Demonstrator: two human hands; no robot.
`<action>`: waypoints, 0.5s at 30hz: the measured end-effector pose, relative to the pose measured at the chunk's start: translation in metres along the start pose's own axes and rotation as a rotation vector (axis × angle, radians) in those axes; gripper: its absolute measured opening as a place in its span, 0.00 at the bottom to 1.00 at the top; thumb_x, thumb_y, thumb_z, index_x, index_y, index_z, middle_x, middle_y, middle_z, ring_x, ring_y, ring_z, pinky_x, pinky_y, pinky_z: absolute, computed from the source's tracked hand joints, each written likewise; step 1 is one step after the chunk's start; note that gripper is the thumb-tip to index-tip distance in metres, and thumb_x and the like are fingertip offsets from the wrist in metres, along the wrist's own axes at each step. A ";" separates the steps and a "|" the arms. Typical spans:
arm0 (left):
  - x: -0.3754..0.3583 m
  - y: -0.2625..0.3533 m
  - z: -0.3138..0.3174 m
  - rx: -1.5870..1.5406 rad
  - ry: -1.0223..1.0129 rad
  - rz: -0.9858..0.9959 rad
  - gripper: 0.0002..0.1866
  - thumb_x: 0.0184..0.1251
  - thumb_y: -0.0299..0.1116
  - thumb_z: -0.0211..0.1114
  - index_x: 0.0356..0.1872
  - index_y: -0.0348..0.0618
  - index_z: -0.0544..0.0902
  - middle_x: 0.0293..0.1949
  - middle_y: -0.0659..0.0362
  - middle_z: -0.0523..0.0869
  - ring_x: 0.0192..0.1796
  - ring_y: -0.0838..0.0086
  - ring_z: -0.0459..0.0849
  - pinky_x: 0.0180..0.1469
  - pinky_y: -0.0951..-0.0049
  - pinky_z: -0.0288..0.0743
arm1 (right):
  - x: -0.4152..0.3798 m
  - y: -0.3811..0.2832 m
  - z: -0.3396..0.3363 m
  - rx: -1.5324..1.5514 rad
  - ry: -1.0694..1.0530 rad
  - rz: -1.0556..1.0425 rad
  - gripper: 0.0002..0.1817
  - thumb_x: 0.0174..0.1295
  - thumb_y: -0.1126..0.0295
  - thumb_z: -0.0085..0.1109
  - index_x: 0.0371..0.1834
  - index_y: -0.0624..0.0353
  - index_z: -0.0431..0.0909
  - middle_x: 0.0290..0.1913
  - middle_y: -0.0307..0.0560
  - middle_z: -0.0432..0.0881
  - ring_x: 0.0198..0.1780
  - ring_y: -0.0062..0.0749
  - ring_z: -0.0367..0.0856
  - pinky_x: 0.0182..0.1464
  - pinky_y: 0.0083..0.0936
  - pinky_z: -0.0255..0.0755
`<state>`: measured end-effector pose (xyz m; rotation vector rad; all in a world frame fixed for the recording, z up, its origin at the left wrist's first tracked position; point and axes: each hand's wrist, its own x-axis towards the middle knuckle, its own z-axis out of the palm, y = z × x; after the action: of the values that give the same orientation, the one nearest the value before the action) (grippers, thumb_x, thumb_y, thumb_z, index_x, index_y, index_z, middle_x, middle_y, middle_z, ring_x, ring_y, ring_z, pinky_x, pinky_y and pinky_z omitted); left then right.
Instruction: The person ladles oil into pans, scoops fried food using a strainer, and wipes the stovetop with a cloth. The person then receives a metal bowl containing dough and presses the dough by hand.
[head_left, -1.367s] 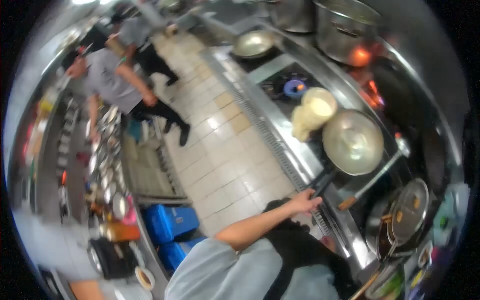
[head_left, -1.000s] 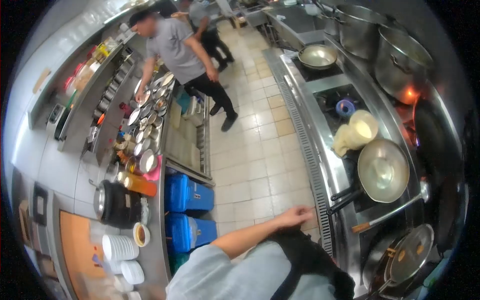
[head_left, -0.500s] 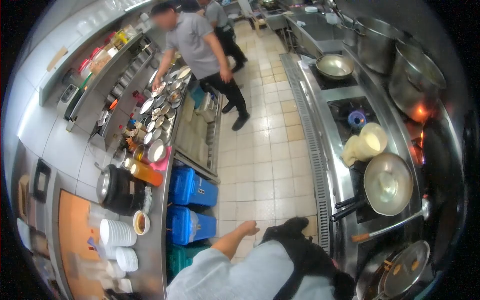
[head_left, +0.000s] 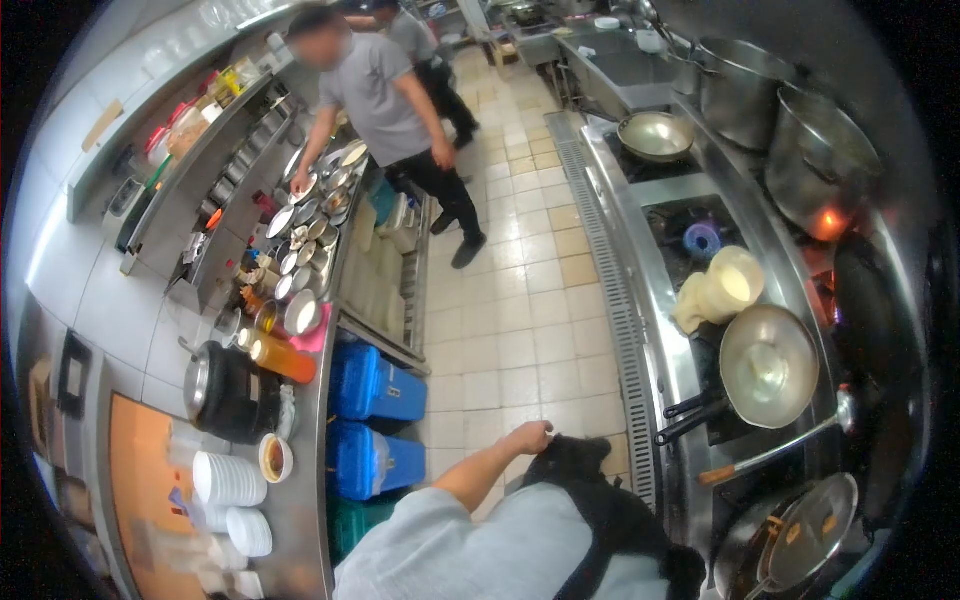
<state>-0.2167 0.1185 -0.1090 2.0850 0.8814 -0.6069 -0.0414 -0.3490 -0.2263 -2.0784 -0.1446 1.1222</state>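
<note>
My left hand (head_left: 530, 437) is in front of my body, its fingers curled in, right beside the black apron (head_left: 575, 470) over my light shirt. A small dark patch shows at the fingertips; whether the fingers pinch the apron or something else cannot be made out. My right hand is out of view. On the stove to the right sit a wide metal pan (head_left: 770, 365) with dark handles and a pale container (head_left: 735, 280) with a cloth against it. A ladle (head_left: 780, 450) with a wooden handle end lies across the stove's near part.
A lit burner (head_left: 702, 240) glows beyond the container. Tall pots (head_left: 815, 150) line the stove's back. Left, a steel counter (head_left: 300, 480) carries stacked white bowls (head_left: 228, 478) and bottles, above blue bins (head_left: 375, 385). A co-worker (head_left: 375, 100) reaches over metal bowls; another person stands behind.
My left hand has risen and shifted slightly right, towards the apron's edge, with its fingers curled more. The whole view has shifted a little.
</note>
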 end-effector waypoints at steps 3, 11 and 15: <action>-0.004 -0.005 0.001 0.009 0.010 -0.025 0.23 0.63 0.39 0.60 0.57 0.36 0.78 0.54 0.42 0.82 0.58 0.52 0.79 0.60 0.60 0.73 | -0.010 0.015 0.000 0.010 0.020 0.025 0.17 0.66 0.54 0.54 0.36 0.57 0.83 0.32 0.52 0.84 0.34 0.36 0.81 0.39 0.30 0.72; -0.021 -0.057 0.028 0.104 -0.031 -0.088 0.23 0.62 0.41 0.62 0.54 0.37 0.80 0.53 0.42 0.82 0.57 0.51 0.80 0.59 0.60 0.73 | -0.015 0.041 0.002 0.017 0.016 0.044 0.17 0.66 0.54 0.53 0.35 0.55 0.84 0.33 0.52 0.85 0.34 0.36 0.81 0.41 0.30 0.72; -0.032 -0.060 0.027 0.049 0.011 -0.106 0.22 0.64 0.41 0.61 0.54 0.36 0.80 0.52 0.42 0.83 0.57 0.51 0.80 0.59 0.60 0.73 | -0.003 0.056 0.009 0.012 -0.005 0.021 0.17 0.66 0.54 0.53 0.35 0.54 0.84 0.33 0.52 0.85 0.35 0.36 0.81 0.41 0.29 0.72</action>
<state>-0.2858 0.1121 -0.1324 2.0974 0.9973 -0.6796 -0.0632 -0.3852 -0.2645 -2.0713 -0.1185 1.1390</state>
